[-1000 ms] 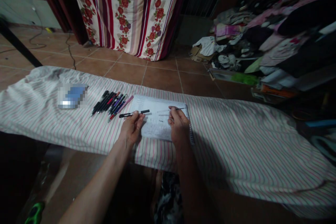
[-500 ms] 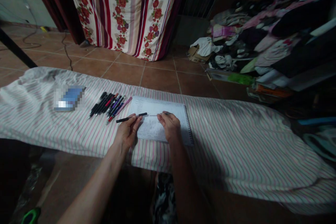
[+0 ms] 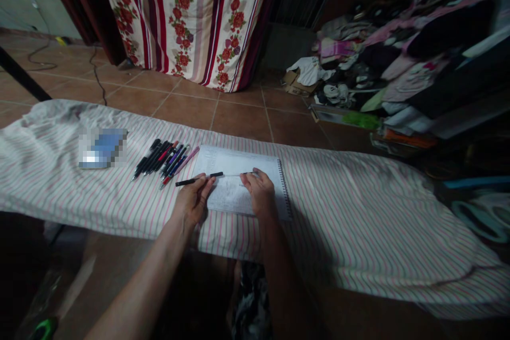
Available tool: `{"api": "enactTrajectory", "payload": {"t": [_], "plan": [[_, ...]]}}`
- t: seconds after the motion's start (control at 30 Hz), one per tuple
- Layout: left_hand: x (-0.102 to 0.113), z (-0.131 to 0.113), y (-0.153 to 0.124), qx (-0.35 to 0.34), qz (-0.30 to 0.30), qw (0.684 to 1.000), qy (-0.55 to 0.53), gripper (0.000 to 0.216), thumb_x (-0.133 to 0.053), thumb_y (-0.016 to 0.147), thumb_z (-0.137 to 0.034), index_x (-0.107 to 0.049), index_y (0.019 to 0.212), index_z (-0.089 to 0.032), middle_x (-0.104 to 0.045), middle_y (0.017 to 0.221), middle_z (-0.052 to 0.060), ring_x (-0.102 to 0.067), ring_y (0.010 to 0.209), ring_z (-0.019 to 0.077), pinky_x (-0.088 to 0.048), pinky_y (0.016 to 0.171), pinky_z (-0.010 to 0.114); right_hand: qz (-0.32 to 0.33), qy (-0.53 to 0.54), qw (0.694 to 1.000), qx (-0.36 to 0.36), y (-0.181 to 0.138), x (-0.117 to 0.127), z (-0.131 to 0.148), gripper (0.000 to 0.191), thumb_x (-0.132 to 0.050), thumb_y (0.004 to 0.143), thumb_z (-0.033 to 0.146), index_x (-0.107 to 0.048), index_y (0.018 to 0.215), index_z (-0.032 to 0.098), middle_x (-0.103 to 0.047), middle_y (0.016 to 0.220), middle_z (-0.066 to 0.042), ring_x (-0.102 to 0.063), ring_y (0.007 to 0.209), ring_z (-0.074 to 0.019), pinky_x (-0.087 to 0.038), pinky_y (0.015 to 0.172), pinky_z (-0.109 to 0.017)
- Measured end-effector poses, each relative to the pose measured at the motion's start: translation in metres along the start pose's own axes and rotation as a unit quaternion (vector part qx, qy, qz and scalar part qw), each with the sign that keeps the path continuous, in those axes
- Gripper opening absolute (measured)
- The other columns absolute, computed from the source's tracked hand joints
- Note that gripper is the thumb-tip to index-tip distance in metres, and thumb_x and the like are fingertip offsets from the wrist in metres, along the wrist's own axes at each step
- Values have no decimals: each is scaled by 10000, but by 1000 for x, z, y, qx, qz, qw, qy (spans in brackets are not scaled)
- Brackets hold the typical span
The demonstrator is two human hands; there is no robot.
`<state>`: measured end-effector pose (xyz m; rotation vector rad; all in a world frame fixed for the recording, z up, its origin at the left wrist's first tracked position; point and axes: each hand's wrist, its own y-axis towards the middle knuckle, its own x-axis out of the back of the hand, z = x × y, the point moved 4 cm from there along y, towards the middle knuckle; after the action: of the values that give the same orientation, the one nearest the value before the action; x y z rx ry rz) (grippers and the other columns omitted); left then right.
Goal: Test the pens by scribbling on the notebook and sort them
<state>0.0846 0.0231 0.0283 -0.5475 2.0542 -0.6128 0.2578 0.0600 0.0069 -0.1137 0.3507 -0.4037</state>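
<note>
My left hand [image 3: 194,199] pinches a black pen barrel [image 3: 199,178] that lies level above the left edge of a spiral notebook [image 3: 243,180]. My right hand [image 3: 260,192] is closed on a thin clear refill [image 3: 240,174] whose tip points at the barrel's open end. Both hands hover over the notebook's written page. A row of several pens [image 3: 163,158], black, red, blue and pink, lies just left of the notebook on the striped cloth [image 3: 350,223].
A blurred blue-and-white flat object [image 3: 102,147] lies left of the pens. Beyond the cloth are brown floor tiles [image 3: 239,111], a floral curtain [image 3: 191,16], and a pile of clothes and boxes [image 3: 394,58] at the right. A cable [image 3: 98,77] runs along the floor at the left.
My right hand has moved left from the notebook's right side toward the left hand, bringing the refill's tip up to the barrel's end. The left hand has stayed nearly in place.
</note>
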Motion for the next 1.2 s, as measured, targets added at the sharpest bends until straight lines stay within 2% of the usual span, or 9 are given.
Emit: {"api": "enactTrajectory", "payload": {"t": [0.23, 0.4, 0.57, 0.77, 0.87, 1.0, 1.1, 1.2], "plan": [[-3, 3, -1, 12, -7, 1000, -3, 144, -486, 793, 26, -565, 746, -86, -618, 713, 45, -673, 699, 134, -572, 610, 161, -27, -99, 994, 27, 4, 10, 4, 331, -647, 575, 282, -557, 869, 159, -659, 673, -24, -647, 636, -163, -503, 557, -260], [-3, 4, -3, 25, -15, 1000, -13, 140, -487, 796, 20, -573, 777, -89, -615, 725, 48, -670, 688, 124, -574, 612, 165, -52, -143, 988, 27, 1, 17, 12, 281, -626, 584, 319, -605, 802, 144, -664, 645, -41, -639, 629, -171, -471, 519, -247], [-3, 7, -1, 15, 5, 1000, 0, 141, -486, 788, 35, -571, 765, -74, -612, 737, 61, -670, 695, 134, -577, 610, 172, -41, -170, 984, 45, -2, 20, 19, 325, -611, 607, 338, -636, 855, 129, -661, 626, -34, -602, 575, -149, -430, 474, -232], [-4, 19, 0, 13, 37, 999, 20, 161, -477, 796, 28, -573, 726, -81, -606, 718, 46, -661, 695, 118, -570, 642, 170, 22, -178, 983, 49, -10, 8, 24, 272, -635, 608, 336, -652, 802, 145, -635, 585, -19, -629, 582, -159, -417, 428, -206], [-3, 24, 1, 15, 46, 998, 32, 153, -491, 797, 12, -577, 722, -91, -611, 709, 38, -659, 691, 115, -567, 671, 191, 61, -198, 978, 23, -16, 5, 24, 208, -619, 635, 336, -636, 738, 156, -629, 577, -10, -616, 518, -137, -415, 398, -191], [-3, 24, -1, 22, 38, 998, 42, 152, -495, 798, 4, -573, 716, -98, -604, 691, 31, -658, 671, 115, -558, 663, 183, 166, -276, 946, -27, -24, 6, 19, 146, -607, 653, 315, -630, 654, 171, -628, 543, -5, -576, 437, -115, -400, 366, -184], [-4, 21, -4, 23, 31, 998, 43, 159, -484, 801, 10, -568, 716, -95, -599, 690, 32, -657, 668, 114, -560, 647, 180, 202, -329, 922, 1, -25, 11, 17, 109, -601, 663, 279, -653, 653, 183, -620, 505, 9, -556, 428, -102, -408, 404, -187], [-4, 19, -4, 18, 40, 998, 48, 170, -466, 809, 12, -568, 722, -92, -600, 703, 36, -656, 681, 112, -563, 647, 177, 223, -331, 916, 23, -22, 13, 14, 114, -590, 672, 275, -668, 686, 193, -633, 537, 10, -594, 503, -126, -438, 468, -212]]}}
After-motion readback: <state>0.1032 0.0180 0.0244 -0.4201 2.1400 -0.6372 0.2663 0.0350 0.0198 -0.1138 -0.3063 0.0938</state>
